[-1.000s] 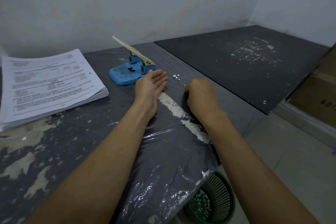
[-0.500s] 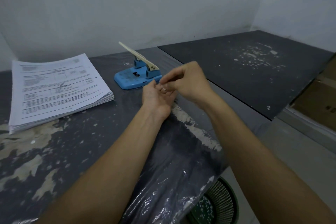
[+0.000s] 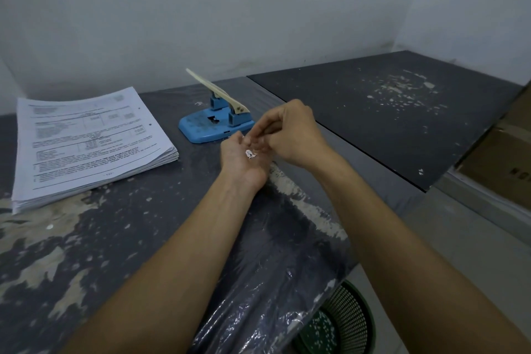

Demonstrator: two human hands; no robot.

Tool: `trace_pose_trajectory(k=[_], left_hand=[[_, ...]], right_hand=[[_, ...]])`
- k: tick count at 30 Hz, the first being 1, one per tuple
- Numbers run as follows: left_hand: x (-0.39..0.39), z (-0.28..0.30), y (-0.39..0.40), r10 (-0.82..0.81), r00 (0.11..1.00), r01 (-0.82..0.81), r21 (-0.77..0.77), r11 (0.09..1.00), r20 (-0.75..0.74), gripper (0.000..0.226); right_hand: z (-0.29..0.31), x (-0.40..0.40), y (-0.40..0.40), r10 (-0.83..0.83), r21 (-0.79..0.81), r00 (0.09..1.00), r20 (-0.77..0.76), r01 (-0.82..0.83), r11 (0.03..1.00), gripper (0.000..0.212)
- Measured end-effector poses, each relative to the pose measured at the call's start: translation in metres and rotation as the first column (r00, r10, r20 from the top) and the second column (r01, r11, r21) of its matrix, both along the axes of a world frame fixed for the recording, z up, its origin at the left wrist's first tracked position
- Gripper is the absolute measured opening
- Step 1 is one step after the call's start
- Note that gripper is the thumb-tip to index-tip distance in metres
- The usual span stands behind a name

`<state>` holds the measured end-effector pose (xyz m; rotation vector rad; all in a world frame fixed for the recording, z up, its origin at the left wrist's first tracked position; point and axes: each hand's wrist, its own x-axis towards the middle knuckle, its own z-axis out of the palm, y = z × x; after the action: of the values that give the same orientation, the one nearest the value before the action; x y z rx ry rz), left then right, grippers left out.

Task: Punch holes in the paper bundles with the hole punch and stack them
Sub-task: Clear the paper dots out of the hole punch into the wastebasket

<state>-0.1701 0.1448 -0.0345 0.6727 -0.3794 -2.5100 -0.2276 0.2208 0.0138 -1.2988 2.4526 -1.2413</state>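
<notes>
Task status: one thick stack of printed white paper bundles (image 3: 89, 144) lies on the left part of the dark, plastic-covered worktop (image 3: 149, 238). A small dark dot near the stack's far right edge may be a punched hole; this cannot be confirmed. The blue metal hole punch with a cream lever (image 3: 216, 118) stands just right of the stack, near the far wall. Its lever is raised and no paper sits in its slot. No unpunched bundle is visible elsewhere, so the punching and stacking appear largely complete. The step in hand appears to be clearing paper waste.

Hand pose: the left hand (image 3: 244, 158) is held palm up just near of the hole punch, fingers relaxed, with small white paper scraps (image 3: 250, 154) lying on the palm. The right hand (image 3: 290, 132) is above and to the right of it, fingers curled, fingertips brought together over the left palm; whether they pinch a scrap cannot be told.

A green mesh waste basket (image 3: 342, 322) containing white paper dots stands on the floor below the near right edge of the worktop.
</notes>
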Motion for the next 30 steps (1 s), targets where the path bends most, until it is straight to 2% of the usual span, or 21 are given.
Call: trace_pose_trajectory(k=[3, 7, 10, 12, 16, 18, 21, 24, 27, 30], left_hand=[[0.001, 0.0, -0.001, 0.008, 0.999, -0.01, -0.038, 0.999, -0.048, 0.052], [0.001, -0.001, -0.008, 0.038, 0.992, -0.042, -0.026, 0.999, -0.119, 0.052], [0.001, -0.002, -0.011, 0.042, 0.989, -0.047, -0.027, 0.999, -0.143, 0.052], [0.002, -0.005, -0.012, 0.034, 0.99, -0.039, -0.038, 0.999, -0.136, 0.052], [0.002, -0.005, -0.011, 0.012, 0.988, -0.019, -0.049, 0.999, -0.152, 0.051], [0.002, -0.006, -0.012, 0.006, 0.987, -0.015, -0.053, 0.998, -0.161, 0.051], [0.002, -0.006, -0.013, 0.004, 0.987, -0.014, -0.058, 0.998, -0.163, 0.051], [0.002, -0.005, -0.013, 0.01, 0.986, -0.02, -0.054, 0.998, -0.168, 0.051], [0.002, -0.004, -0.013, 0.013, 0.986, -0.022, -0.05, 0.999, -0.169, 0.05], [0.001, -0.005, -0.013, 0.013, 0.987, -0.022, -0.055, 0.998, -0.163, 0.05]], right_hand=[[0.0, -0.008, 0.008, -0.026, -0.063, 1.0, -0.015, 0.025, 0.998, 0.027], [-0.012, -0.039, 0.028, -0.201, -0.207, 0.979, 0.019, 0.201, 0.958, 0.033], [-0.027, -0.058, 0.043, -0.349, -0.106, 0.937, -0.006, 0.347, 0.932, 0.042], [-0.035, -0.061, 0.049, -0.378, -0.02, 0.925, -0.044, 0.378, 0.926, 0.044], [-0.046, -0.054, 0.047, -0.297, 0.195, 0.95, -0.097, 0.311, 0.93, 0.045], [-0.05, -0.048, 0.042, -0.259, 0.234, 0.959, -0.119, 0.281, 0.931, 0.041], [-0.053, -0.041, 0.037, -0.169, 0.244, 0.981, -0.097, 0.188, 0.951, 0.053], [-0.054, -0.044, 0.034, -0.136, 0.166, 0.99, -0.047, 0.142, 0.976, 0.067], [-0.05, -0.052, 0.034, -0.172, 0.117, 0.983, -0.069, 0.179, 0.977, 0.065], [-0.048, -0.056, 0.026, -0.14, 0.184, 0.986, -0.087, 0.154, 0.971, 0.057]])
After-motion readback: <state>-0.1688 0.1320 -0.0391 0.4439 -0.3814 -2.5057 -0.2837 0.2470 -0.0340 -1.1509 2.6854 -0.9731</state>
